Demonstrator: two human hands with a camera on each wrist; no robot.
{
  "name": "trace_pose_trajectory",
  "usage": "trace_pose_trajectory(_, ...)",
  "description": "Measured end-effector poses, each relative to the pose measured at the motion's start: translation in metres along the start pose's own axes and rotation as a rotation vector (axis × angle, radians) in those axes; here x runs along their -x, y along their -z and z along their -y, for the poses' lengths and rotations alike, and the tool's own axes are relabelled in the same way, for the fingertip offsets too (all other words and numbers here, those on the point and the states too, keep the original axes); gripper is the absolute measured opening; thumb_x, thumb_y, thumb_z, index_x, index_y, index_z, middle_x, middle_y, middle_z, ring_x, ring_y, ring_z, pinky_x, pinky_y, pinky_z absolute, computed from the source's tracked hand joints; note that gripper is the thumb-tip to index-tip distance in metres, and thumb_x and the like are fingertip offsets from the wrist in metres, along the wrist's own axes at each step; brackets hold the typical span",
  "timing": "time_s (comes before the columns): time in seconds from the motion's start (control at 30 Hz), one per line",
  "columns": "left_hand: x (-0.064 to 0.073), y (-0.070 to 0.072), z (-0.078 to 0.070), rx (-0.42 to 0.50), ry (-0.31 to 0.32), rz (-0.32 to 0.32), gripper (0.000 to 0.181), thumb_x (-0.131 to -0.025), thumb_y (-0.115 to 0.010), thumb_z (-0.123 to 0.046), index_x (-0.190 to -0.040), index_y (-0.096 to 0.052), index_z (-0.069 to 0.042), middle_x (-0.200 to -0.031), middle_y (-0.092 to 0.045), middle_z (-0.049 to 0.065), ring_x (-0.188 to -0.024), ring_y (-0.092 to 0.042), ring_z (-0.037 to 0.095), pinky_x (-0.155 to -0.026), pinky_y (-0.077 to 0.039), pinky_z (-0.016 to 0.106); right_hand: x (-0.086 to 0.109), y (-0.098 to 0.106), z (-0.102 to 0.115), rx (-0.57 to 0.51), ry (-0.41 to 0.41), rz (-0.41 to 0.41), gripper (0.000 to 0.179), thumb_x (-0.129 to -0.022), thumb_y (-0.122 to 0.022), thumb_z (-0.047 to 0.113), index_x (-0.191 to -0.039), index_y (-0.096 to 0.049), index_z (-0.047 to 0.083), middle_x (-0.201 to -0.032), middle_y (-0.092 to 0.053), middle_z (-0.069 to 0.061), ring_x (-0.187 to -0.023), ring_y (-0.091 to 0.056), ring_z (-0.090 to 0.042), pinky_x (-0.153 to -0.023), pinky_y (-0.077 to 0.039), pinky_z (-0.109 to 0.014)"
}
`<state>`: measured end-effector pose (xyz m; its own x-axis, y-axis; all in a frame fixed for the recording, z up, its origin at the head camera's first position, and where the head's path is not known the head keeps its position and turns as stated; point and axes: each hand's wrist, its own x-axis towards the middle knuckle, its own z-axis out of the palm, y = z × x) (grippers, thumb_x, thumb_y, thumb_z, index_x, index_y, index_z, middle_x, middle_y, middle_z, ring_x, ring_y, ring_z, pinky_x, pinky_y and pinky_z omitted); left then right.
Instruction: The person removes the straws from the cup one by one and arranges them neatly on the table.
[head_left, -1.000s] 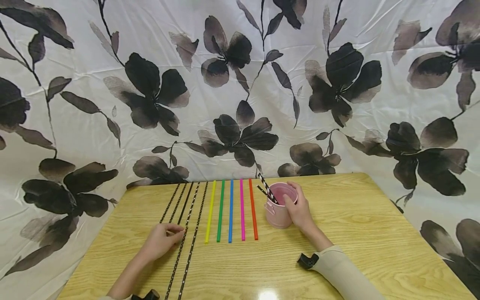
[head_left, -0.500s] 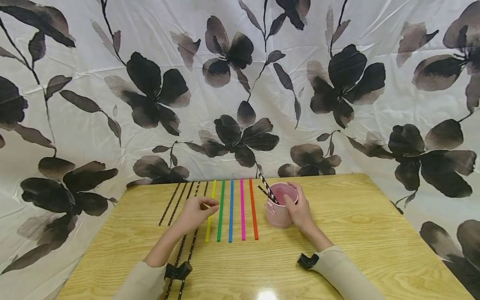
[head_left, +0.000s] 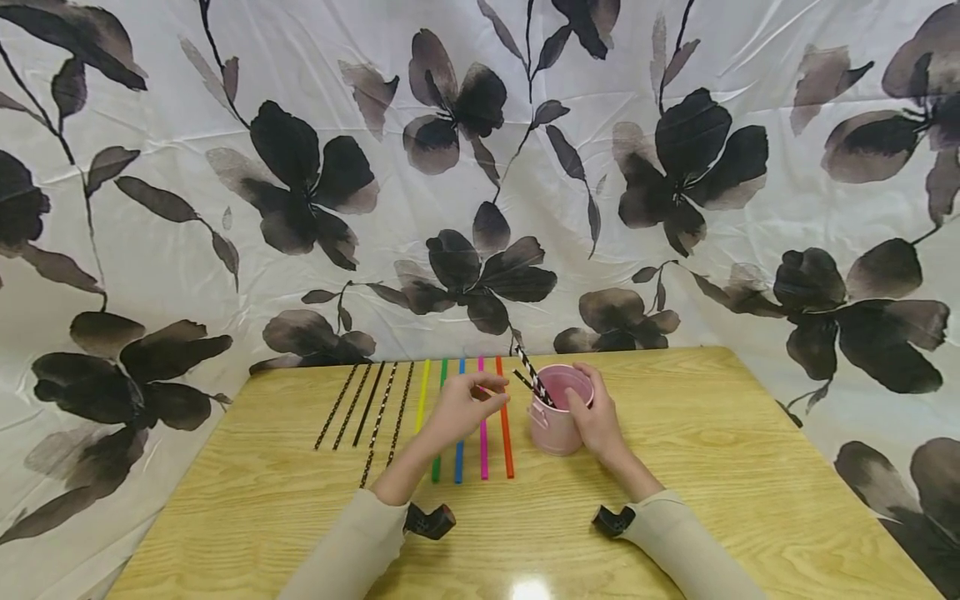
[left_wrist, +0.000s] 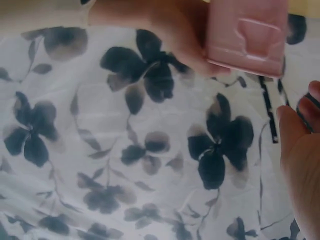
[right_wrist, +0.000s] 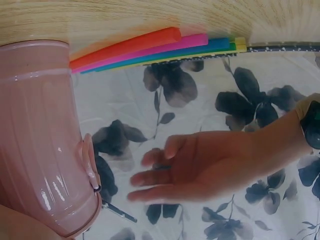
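Observation:
My right hand (head_left: 600, 421) grips the rim of a small pink bucket (head_left: 555, 429), thumb over the lip, fingers round the far side. Black-and-white patterned straws (head_left: 531, 375) lean out of the bucket's left side. My left hand (head_left: 459, 412) hovers over the coloured straws, fingertips pointing at the bucket. In the right wrist view the left hand (right_wrist: 200, 167) shows loose, spread fingers with nothing between them. Under it lie a yellow straw (head_left: 423, 392), a green straw (head_left: 437, 467), a blue straw (head_left: 459, 462), a pink straw (head_left: 483, 454) and a red straw (head_left: 507, 442), partly covered.
Several dark patterned straws (head_left: 345, 412) lie side by side at the left; the left forearm hides the near part of the longer ones. The wooden table (head_left: 697, 433) ends at a floral cloth (head_left: 480, 167) hanging behind it. Both wrists carry black cameras (head_left: 430, 522).
My left hand has lifted off the dark straws at the left and swept right across the coloured straws toward the bucket. My right hand and the bucket have stayed put.

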<state>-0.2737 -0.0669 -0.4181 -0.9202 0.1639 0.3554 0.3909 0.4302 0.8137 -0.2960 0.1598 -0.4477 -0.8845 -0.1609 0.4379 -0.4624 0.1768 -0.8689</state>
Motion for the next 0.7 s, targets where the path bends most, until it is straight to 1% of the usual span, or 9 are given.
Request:
trace_pose_trajectory(0.1,-0.004,-0.01,-0.005,0.035,-0.014,-0.033,0.02,-0.078,-0.068,-0.018,-0.097,-0.067,-0.012,-0.088,-0.065,-0.001,-0.071,-0.06,0.012,-0.055,-0.05,0.028,0.0,0.0,0.0,-0.008,-0.005,-0.014,0.043,-0.087,-0.052,0.011,-0.126,-0.038,0.002,-0.114,-0.051,-0.023,-0.101,-0.051,-0.032,-0.083,-0.042,-0.047)
trace_pose_trajectory(0.23,-0.007,-0.02,-0.009,0.057,-0.002,-0.074,0.017,-0.076,-0.07,-0.023,-0.089,-0.068,-0.013,-0.085,-0.064,-0.003,-0.067,-0.059,0.016,-0.053,-0.049,0.027,0.001,-0.001,0.001,-0.013,-0.01,-0.026,0.04,-0.087,-0.052,0.01,-0.125,-0.04,0.006,-0.113,-0.052,-0.023,-0.1,-0.051,-0.03,-0.083,-0.042,-0.046)
trace_pose_trajectory(0.3,-0.008,-0.024,-0.01,0.072,0.003,-0.091,0.017,-0.076,-0.07,-0.024,-0.087,-0.068,-0.012,-0.083,-0.064,-0.004,-0.065,-0.058,0.017,-0.052,-0.048,0.026,0.001,-0.002,0.0,-0.009,-0.007,-0.03,0.04,-0.087,-0.052,0.01,-0.125,-0.04,0.006,-0.113,-0.052,-0.023,-0.1,-0.051,-0.03,-0.083,-0.042,-0.046)
trace_pose_trajectory(0.4,-0.009,-0.028,-0.008,0.103,0.005,-0.108,0.022,-0.075,-0.07,-0.025,-0.089,-0.068,-0.009,-0.082,-0.064,-0.003,-0.064,-0.058,0.019,-0.051,-0.047,0.026,0.002,-0.002,0.001,-0.005,-0.006,-0.031,0.04,-0.087,-0.052,0.009,-0.125,-0.04,0.007,-0.113,-0.051,-0.023,-0.1,-0.051,-0.031,-0.083,-0.043,-0.046)
trace_pose_trajectory(0.53,-0.01,-0.031,-0.01,0.123,0.0,-0.123,0.024,-0.074,-0.071,-0.028,-0.088,-0.069,-0.009,-0.08,-0.064,-0.002,-0.064,-0.059,0.019,-0.052,-0.047,0.025,0.003,-0.002,0.002,-0.003,-0.008,-0.028,0.04,-0.087,-0.052,0.01,-0.125,-0.04,0.006,-0.114,-0.051,-0.023,-0.1,-0.051,-0.031,-0.082,-0.043,-0.046)
trace_pose_trajectory(0.6,-0.008,-0.03,-0.02,0.135,-0.006,-0.129,0.021,-0.075,-0.071,-0.023,-0.087,-0.069,-0.007,-0.079,-0.064,0.002,-0.064,-0.059,0.023,-0.052,-0.047,0.025,0.003,-0.002,0.002,-0.002,-0.004,-0.028,0.04,-0.087,-0.052,0.01,-0.125,-0.04,0.006,-0.114,-0.051,-0.023,-0.1,-0.051,-0.031,-0.082,-0.043,-0.046)
trace_pose_trajectory(0.7,-0.003,-0.027,-0.037,0.156,-0.032,-0.126,0.018,-0.076,-0.069,-0.013,-0.088,-0.068,0.0,-0.08,-0.064,0.009,-0.065,-0.059,0.03,-0.052,-0.046,0.022,0.003,-0.002,0.002,0.006,0.004,-0.026,0.04,-0.088,-0.051,0.011,-0.126,-0.039,0.006,-0.114,-0.051,-0.023,-0.1,-0.051,-0.031,-0.083,-0.043,-0.045)
